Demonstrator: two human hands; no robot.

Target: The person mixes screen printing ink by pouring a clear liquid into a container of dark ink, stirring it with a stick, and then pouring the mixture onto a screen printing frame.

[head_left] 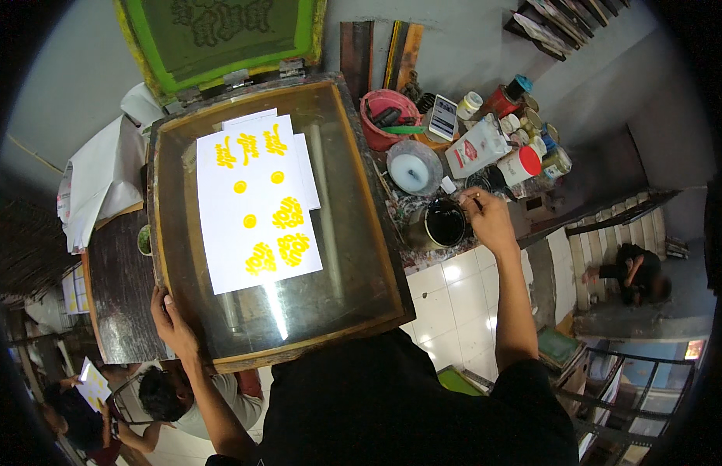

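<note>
A glass-topped printing table (353, 291) with a wooden border stands in front of me. White paper sheets (213, 194) lie on the glass, the top one printed with yellow lettering and round yellow marks. My left hand (175, 325) rests at the table's near left edge, fingers stretched along the border. On the right, my right hand (491, 219) is at the rim of a pot of dark liquid (445, 224), its fingers pinched together. What they hold, if anything, is hidden. A green-edged screen frame (318, 35) is hinged up at the table's far side.
Right of the glass are a pink bucket (370, 138), a pale-filled bowl (435, 167), a phone (443, 116), a white jug (479, 146) and a red-lidded jar (519, 165). Other people (163, 392) (70, 415) are at lower left, another person (636, 272) far right.
</note>
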